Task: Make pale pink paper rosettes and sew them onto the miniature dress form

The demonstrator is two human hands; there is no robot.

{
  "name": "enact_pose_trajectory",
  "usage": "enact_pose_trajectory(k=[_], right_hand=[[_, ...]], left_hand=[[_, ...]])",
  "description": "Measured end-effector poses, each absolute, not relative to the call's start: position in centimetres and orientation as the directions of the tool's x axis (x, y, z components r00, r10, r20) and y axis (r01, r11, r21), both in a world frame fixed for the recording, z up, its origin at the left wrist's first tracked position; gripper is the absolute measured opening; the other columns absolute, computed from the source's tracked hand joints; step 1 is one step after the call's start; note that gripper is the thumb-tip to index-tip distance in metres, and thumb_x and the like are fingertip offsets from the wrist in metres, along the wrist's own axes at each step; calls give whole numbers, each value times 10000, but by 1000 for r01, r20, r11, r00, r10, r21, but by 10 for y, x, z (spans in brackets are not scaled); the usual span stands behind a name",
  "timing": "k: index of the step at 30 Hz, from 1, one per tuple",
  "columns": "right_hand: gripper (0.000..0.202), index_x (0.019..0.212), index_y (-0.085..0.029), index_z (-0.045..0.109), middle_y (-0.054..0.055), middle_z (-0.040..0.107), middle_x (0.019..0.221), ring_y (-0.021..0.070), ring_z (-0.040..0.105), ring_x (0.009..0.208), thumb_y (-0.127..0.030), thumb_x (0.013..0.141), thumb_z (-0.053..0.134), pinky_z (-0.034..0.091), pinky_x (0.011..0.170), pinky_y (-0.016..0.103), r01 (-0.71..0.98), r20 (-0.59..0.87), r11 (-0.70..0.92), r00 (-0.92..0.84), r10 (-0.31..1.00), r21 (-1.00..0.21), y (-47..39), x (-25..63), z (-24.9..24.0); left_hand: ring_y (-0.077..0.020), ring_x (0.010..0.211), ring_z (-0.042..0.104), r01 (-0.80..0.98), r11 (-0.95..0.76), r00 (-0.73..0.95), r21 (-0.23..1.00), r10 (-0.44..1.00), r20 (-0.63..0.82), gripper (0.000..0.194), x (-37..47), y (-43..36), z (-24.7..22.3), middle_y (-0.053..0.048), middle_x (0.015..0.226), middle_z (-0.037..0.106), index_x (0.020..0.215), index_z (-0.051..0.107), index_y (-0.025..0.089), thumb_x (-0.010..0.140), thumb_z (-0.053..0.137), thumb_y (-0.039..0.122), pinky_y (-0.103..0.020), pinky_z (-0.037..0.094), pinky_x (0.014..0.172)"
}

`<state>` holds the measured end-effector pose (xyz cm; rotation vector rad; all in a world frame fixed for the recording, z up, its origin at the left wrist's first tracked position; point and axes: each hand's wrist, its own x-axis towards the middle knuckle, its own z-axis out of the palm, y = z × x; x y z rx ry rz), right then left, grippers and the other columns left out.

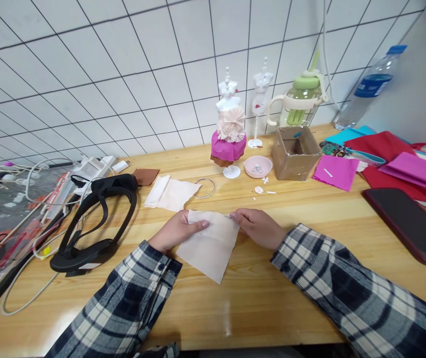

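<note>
A square of cream fabric [213, 246] hangs between my two hands over the wooden table. My left hand [178, 231] pinches its upper left part, the thumb lying on top. My right hand [257, 227] is closed at the upper right corner, where a thin dark object, perhaps a needle, shows at the fingertips. Behind them lies another cream fabric piece [173, 194], partly folded, with a metal ring [206, 188] at its right end. A small mannequin [229, 122] in a magenta skirt with cream ruffles stands farther back.
A pink bowl [258, 167], cardboard box [295, 164], bare mannequin [262, 94], green-lidded cup [302, 99] and water bottle [371, 87] stand at the back. Right are coloured fabrics [417, 169] and a phone [414, 223]; left, a black headset strap [97, 228] and cables.
</note>
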<state>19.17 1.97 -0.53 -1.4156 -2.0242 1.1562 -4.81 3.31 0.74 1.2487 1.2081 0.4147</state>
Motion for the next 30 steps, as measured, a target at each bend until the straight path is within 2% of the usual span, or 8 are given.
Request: enact_pose_trajectory(k=[8, 14, 23, 30], right_hand=[[458, 715, -200, 492, -18, 526, 671, 135, 475, 643, -536, 950, 288, 296, 589, 262, 569, -126, 125, -382, 916, -813, 19, 192, -5], [460, 686, -203, 462, -25, 501, 652, 133, 461, 632, -544, 945, 294, 289, 583, 265, 558, -111, 135, -384, 917, -819, 19, 191, -7], [474, 659, -203, 431, -26, 484, 636, 131, 449, 616, -560, 939, 295, 277, 574, 267, 577, -116, 138, -381, 917, -805, 18, 191, -3], [452, 682, -202, 455, -16, 509, 665, 137, 464, 645, -536, 942, 297, 289, 590, 269, 575, -121, 137, -387, 914, -807, 18, 191, -6]], left_hand=[[-178, 687, 667, 337, 343, 378, 877, 804, -459, 406, -47, 33, 8, -87, 869, 751, 972, 701, 113, 740, 719, 446, -263, 520, 659], [-205, 746, 684, 319, 343, 381, 884, 807, -451, 411, -46, 31, 9, -102, 923, 750, 974, 702, 109, 737, 719, 445, -288, 531, 700], [-160, 661, 653, 319, 344, 376, 883, 810, -451, 375, -46, 31, 10, -70, 829, 746, 950, 704, 114, 744, 718, 428, -246, 512, 628], [-169, 669, 653, 332, 321, 381, 887, 815, -437, 393, -47, 31, 9, -75, 845, 744, 942, 699, 110, 736, 715, 444, -252, 505, 626]])
